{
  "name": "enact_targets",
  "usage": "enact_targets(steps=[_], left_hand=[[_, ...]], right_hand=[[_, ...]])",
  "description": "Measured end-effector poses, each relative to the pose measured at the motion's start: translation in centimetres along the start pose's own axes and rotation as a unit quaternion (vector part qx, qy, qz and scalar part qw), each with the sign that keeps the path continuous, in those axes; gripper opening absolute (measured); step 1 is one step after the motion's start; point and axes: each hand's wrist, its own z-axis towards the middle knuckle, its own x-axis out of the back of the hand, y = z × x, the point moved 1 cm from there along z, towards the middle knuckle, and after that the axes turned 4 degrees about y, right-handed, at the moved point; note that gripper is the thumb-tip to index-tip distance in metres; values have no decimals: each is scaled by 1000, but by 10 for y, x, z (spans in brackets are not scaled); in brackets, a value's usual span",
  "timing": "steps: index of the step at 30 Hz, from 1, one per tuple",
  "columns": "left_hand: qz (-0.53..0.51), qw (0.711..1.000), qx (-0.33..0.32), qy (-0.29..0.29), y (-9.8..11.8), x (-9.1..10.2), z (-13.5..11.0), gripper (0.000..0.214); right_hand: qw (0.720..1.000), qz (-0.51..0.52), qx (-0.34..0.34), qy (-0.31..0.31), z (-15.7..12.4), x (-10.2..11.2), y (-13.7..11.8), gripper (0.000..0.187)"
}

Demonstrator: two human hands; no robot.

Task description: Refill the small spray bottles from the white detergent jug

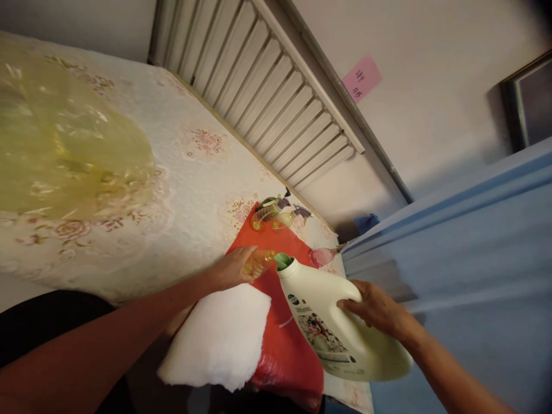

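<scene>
My left hand (236, 267) is closed around a small, clear yellowish bottle (259, 263) above a red sheet. By its handle, my right hand (374, 306) grips a large cream laundry detergent jug (334, 313) with a flower-printed label. The jug is tipped to the left, and its uncapped mouth with a green spout (283, 261) is at the small bottle's neck. Whether the two touch, or liquid is flowing, I cannot tell. Below my left hand lies a thick white cloth or pad (219, 339), partly over the red sheet (276, 302).
Clear bottles with trigger heads (276, 213) stand at the sheet's far end, near a pink bottle (322, 257). A yellow plastic bag (73, 138) lies on the floral tablecloth (190, 195). A white radiator (259, 86) runs behind the table. Blue curtain (466, 276) hangs at right.
</scene>
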Motion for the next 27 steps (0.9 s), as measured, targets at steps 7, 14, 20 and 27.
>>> enact_targets(steps=[7,14,20,27], left_hand=[[13,1000,-8,-26,5,6,-2,74],[5,1000,-1,-21,5,5,-1,78],[2,1000,-7,-19,6,6,-2,75],[6,1000,7,-21,3,3,-2,79]], right_hand=[[1000,-10,-11,2,1,0,-3,29],[1000,-14,-9,2,0,1,-5,29],[1000,-21,-13,2,0,1,-5,30],[1000,-22,-1,1,2,1,-1,32]])
